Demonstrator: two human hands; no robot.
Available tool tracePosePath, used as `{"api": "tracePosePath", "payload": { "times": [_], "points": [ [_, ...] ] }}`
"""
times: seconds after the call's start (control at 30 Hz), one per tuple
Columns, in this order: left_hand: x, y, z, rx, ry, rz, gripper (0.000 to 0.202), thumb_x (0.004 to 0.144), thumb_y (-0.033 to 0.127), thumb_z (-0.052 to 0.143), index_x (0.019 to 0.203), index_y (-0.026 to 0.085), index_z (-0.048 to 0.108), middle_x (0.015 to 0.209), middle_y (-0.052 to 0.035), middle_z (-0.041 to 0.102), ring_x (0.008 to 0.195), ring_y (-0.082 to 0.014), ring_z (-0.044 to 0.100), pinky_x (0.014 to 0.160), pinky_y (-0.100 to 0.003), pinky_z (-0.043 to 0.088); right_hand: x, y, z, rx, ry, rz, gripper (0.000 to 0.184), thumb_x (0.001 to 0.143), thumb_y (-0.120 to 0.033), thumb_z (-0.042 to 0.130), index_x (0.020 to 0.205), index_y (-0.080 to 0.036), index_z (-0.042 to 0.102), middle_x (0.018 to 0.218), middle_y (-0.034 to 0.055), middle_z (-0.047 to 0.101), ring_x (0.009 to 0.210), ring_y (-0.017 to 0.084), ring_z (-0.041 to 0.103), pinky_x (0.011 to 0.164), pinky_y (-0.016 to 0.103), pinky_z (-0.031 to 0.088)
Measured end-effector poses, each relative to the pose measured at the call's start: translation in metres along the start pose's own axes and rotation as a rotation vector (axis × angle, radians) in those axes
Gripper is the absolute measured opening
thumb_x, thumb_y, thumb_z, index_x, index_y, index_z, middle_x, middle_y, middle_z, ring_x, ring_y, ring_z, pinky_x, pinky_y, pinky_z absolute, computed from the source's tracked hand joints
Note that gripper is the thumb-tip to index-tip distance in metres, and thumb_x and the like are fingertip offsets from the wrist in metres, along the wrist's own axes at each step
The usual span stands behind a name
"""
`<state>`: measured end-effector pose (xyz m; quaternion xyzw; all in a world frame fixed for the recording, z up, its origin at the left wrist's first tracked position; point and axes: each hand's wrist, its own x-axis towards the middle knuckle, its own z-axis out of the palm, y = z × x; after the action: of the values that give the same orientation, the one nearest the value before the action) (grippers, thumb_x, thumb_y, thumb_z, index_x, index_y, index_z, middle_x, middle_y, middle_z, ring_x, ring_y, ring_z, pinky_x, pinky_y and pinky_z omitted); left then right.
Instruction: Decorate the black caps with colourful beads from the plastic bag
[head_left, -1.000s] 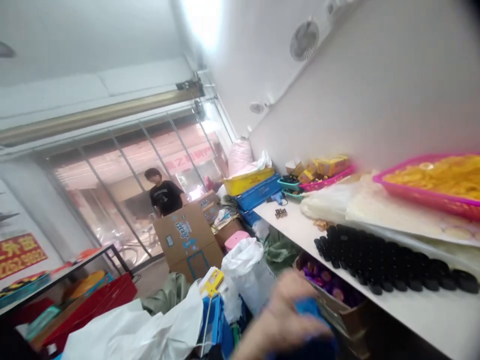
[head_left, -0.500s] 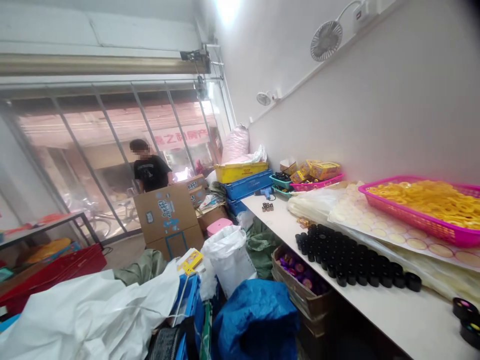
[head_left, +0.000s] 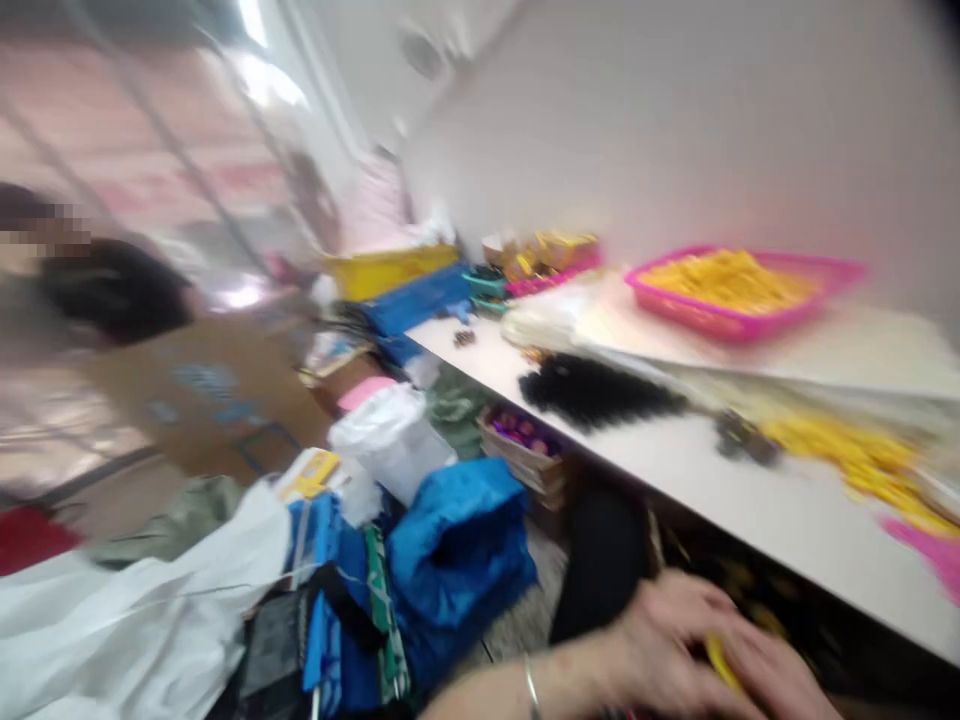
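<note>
Low at the right, in front of the table edge, my left hand (head_left: 667, 640) comes in from the lower left with a thin bracelet on its wrist. My right hand (head_left: 784, 672) meets it, the fingers of both drawn together. A curved yellow plastic piece (head_left: 721, 662) shows between them, mostly covered by fingers; its full shape is hidden and motion blurs it. Above my hands, on the white table (head_left: 787, 530), lie loose yellow pieces (head_left: 855, 455) and a few small dark round pieces (head_left: 746, 440).
A pink basket (head_left: 739, 325) of yellow pieces stands at the back, with rows of black cylinders (head_left: 600, 390) nearer. Left of the table are a blue bag (head_left: 457, 530), a white sack (head_left: 390, 435) and a cardboard box (head_left: 202, 390). A person (head_left: 112, 290) stands behind the box.
The view has swung right and down, blurring the scene. My hands with the yellow piece have come into view, as have loose yellow pieces on the table.
</note>
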<state>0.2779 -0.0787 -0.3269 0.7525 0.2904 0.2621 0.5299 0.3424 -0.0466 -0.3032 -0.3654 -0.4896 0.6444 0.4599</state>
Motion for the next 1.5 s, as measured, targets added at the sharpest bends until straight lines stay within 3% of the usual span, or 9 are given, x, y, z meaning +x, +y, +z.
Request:
{"api": "tracePosePath", "payload": {
  "times": [0.13,0.23,0.33,0.5,0.77,1.0,1.27,1.43,1.5],
  "points": [
    [0.014,-0.021,0.001,-0.114,0.172,0.131,0.053,0.054,0.044,0.082,0.098,0.015,0.071,0.108,-0.0142,0.065,0.108,-0.0271,0.057,0.096,-0.040,0.045,-0.076,0.015,-0.055,0.290,0.315,0.224,0.059,0.063,-0.073,0.063,0.083,-0.017,0.068,0.080,0.0096,0.065,0.079,0.024,0.063,0.057,0.032,0.056],
    [0.030,-0.034,0.000,-0.156,0.151,0.188,0.051,0.057,0.036,0.082,0.101,0.015,0.070,0.113,-0.0151,0.062,0.110,-0.0268,0.056,0.095,-0.042,0.046,-0.084,0.018,-0.073,0.612,0.311,0.232,0.052,0.060,-0.057,0.077,0.082,-0.012,0.066,0.078,0.0060,0.064,0.074,0.015,0.060,0.058,0.023,0.053],
    [0.035,-0.036,0.004,-0.154,0.101,0.221,0.048,0.060,0.035,0.081,0.102,0.015,0.070,0.112,-0.0142,0.063,0.111,-0.0262,0.055,0.095,-0.042,0.046,-0.082,0.016,-0.082,0.680,0.303,0.221,0.043,0.056,-0.042,0.086,0.078,-0.010,0.067,0.072,0.0023,0.062,0.066,0.011,0.057,0.053,0.017,0.051],
    [0.035,-0.032,0.012,-0.123,0.001,0.200,0.037,0.062,0.034,0.079,0.093,0.015,0.072,0.105,-0.0123,0.066,0.107,-0.0251,0.058,0.094,-0.039,0.048,-0.090,0.019,-0.077,0.598,0.319,0.185,0.033,0.058,-0.033,0.085,0.071,-0.009,0.067,0.065,0.0017,0.060,0.058,0.010,0.056,0.047,0.017,0.050],
    [0.036,-0.040,0.019,-0.160,0.080,0.001,0.046,0.050,0.033,0.085,0.091,0.015,0.073,0.110,-0.0117,0.064,0.102,-0.0257,0.061,0.093,-0.037,0.049,-0.096,0.041,-0.083,0.633,0.327,0.263,0.049,0.060,-0.047,0.082,0.090,-0.013,0.064,0.069,-0.0011,0.058,0.057,0.013,0.061,0.053,0.026,0.058],
    [0.032,-0.039,0.029,-0.235,0.110,-0.009,0.047,0.051,0.031,0.085,0.093,0.016,0.073,0.111,-0.0107,0.065,0.103,-0.0260,0.061,0.094,-0.039,0.048,-0.098,0.034,-0.078,0.470,0.368,0.149,0.038,0.053,-0.028,0.087,0.079,-0.009,0.066,0.063,-0.0010,0.058,0.052,0.008,0.053,0.047,0.019,0.050],
    [0.037,-0.057,0.030,-0.403,0.093,-0.131,0.046,0.050,0.034,0.085,0.089,0.013,0.072,0.115,-0.0150,0.062,0.111,-0.0300,0.056,0.097,-0.042,0.045,-0.100,0.048,-0.090,0.538,0.315,0.249,0.065,0.054,-0.057,0.080,0.100,-0.014,0.063,0.087,0.0041,0.061,0.069,0.016,0.062,0.062,0.032,0.057],
    [0.027,-0.049,0.041,-0.274,0.234,-0.118,0.043,0.053,0.046,0.080,0.080,0.014,0.072,0.106,-0.0131,0.062,0.100,-0.0280,0.057,0.088,-0.043,0.048,-0.099,0.034,-0.079,0.209,0.387,0.271,0.046,0.050,-0.029,0.083,0.091,-0.014,0.068,0.085,0.0042,0.064,0.075,0.017,0.059,0.063,0.026,0.052],
    [0.015,-0.051,0.051,-0.163,0.282,-0.098,0.046,0.048,0.051,0.079,0.075,0.015,0.072,0.092,-0.0116,0.063,0.091,-0.0264,0.059,0.082,-0.041,0.050,-0.103,0.034,-0.071,0.107,0.402,0.323,0.041,0.057,-0.031,0.078,0.094,-0.016,0.068,0.095,0.0088,0.066,0.083,0.022,0.061,0.069,0.031,0.053]
  ]
}}
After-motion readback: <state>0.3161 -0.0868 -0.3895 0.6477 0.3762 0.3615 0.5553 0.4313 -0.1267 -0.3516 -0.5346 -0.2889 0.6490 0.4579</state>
